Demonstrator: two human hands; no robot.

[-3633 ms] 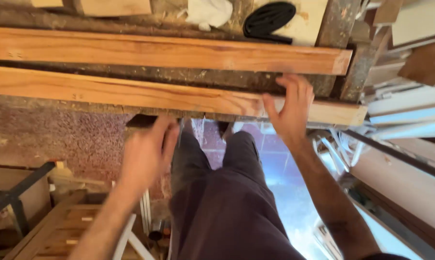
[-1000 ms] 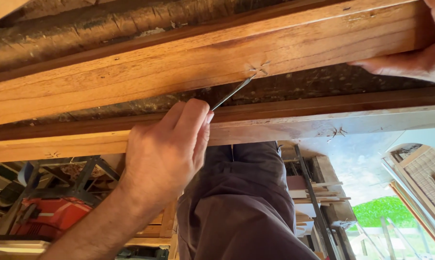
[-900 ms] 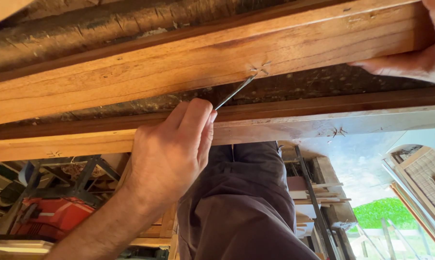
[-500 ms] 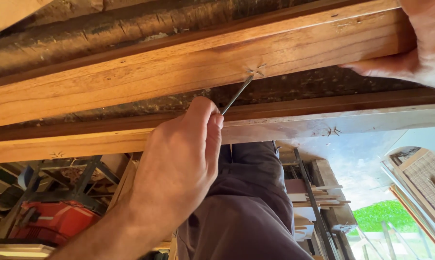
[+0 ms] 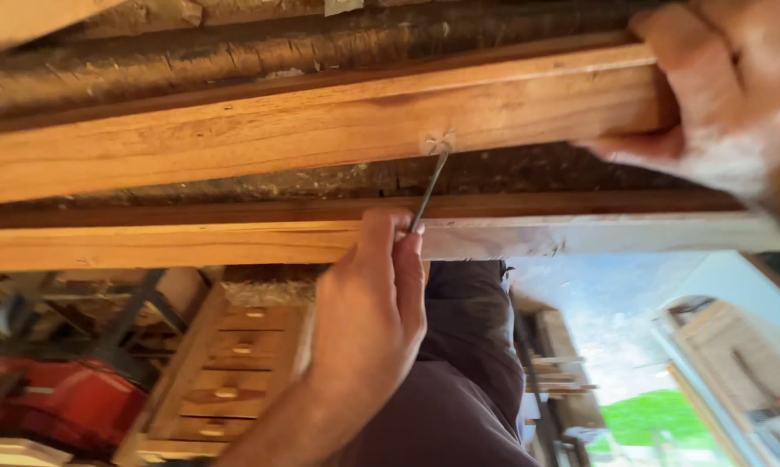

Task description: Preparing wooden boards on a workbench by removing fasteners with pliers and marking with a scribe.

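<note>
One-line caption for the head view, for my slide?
Left hand holds a thin metal tool against a scratched mark on the upper wooden plank; right hand grips the plank's end.

Narrow gap between two beams

Cluttered workshop: red machine lower left, wooden slatted rack beside it, bright daylight and green foliage lower right.

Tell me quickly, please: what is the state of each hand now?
Left hand: closed on a thin metal tool, its tip at a mark on the upper wooden beam.
Right hand: closed around that beam's end.
</note>
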